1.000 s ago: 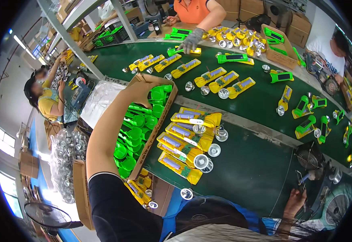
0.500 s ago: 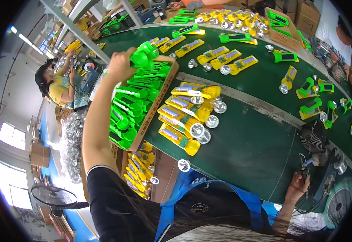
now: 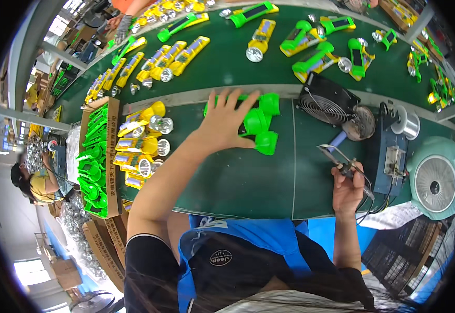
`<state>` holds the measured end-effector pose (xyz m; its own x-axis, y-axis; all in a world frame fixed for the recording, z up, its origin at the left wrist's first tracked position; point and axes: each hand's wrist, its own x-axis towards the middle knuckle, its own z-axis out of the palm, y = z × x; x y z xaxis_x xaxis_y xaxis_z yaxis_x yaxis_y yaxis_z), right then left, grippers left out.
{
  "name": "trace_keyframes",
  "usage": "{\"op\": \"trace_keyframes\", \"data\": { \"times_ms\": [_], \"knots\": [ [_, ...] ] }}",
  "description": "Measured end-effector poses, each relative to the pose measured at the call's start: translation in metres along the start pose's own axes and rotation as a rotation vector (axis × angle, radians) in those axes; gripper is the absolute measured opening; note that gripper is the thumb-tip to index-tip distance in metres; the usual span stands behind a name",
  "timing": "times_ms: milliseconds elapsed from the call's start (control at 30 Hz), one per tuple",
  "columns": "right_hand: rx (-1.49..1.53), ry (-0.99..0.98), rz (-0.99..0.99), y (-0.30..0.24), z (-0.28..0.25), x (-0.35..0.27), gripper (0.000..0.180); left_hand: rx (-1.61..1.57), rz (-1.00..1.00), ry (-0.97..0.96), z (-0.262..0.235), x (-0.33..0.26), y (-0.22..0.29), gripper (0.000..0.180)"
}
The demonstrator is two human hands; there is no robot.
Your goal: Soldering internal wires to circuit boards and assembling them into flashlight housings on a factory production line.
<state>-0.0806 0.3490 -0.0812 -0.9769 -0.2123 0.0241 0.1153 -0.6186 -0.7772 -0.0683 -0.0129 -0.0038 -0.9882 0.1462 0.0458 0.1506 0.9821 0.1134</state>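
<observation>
My left hand (image 3: 222, 122) lies over several green plastic flashlight housings (image 3: 258, 121) on the green work table. Its fingers are spread apart, the fingertips reach over the far housings and the thumb is beside the nearest one; part of the group is hidden under the palm. On the right, my right hand (image 3: 348, 190) is closed around a soldering iron (image 3: 346, 169) with a thin metal arm and a cable, held above the table. Left of my left hand lies a row of yellow flashlight bodies (image 3: 131, 161) with silver reflectors (image 3: 163, 147).
A carton (image 3: 113, 156) of green housings stands at the left. Beyond the table, a belt (image 3: 227, 70) carries yellow and green flashlights. At right are a black fan (image 3: 326, 99), a solder spool (image 3: 406, 125) and a pale green fan (image 3: 435, 185). Co-workers sit far left and across.
My left hand has moved right from the carton with green housings and now spreads over them on the table. The view has turned right; my right hand still holds the soldering iron.
</observation>
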Motion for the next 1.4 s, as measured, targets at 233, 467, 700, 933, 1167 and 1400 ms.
{"op": "trace_keyframes", "data": {
  "times_ms": [233, 467, 700, 933, 1167, 1400],
  "knots": [
    [-0.136, -0.007, 0.009, 0.003, -0.005, -0.007, 0.037, 0.005, 0.104, 0.176, 0.009, 0.007, 0.010, 0.120],
    [-0.154, -0.048, -0.024, 0.003, -0.003, -0.002, 0.038, -0.011, 0.052, 0.328, 0.010, -0.063, 0.002, 0.070],
    [-0.161, -0.001, -0.184, 0.003, 0.048, -0.012, 0.038, -0.211, 0.199, 0.230, 0.019, -0.074, 0.053, 0.064],
    [-0.294, -0.343, -0.127, 0.054, 0.112, -0.007, 0.033, -0.274, -0.035, 0.564, -0.004, 0.092, -0.083, 0.045],
    [-0.174, -0.324, -0.085, 0.079, 0.108, 0.006, 0.032, -0.529, -0.158, -0.003, 0.039, 0.269, -0.117, 0.064],
    [-0.124, -0.378, -0.117, 0.076, 0.103, 0.006, 0.031, -0.519, -0.144, 0.102, 0.004, 0.234, -0.124, 0.049]
  ]
}}
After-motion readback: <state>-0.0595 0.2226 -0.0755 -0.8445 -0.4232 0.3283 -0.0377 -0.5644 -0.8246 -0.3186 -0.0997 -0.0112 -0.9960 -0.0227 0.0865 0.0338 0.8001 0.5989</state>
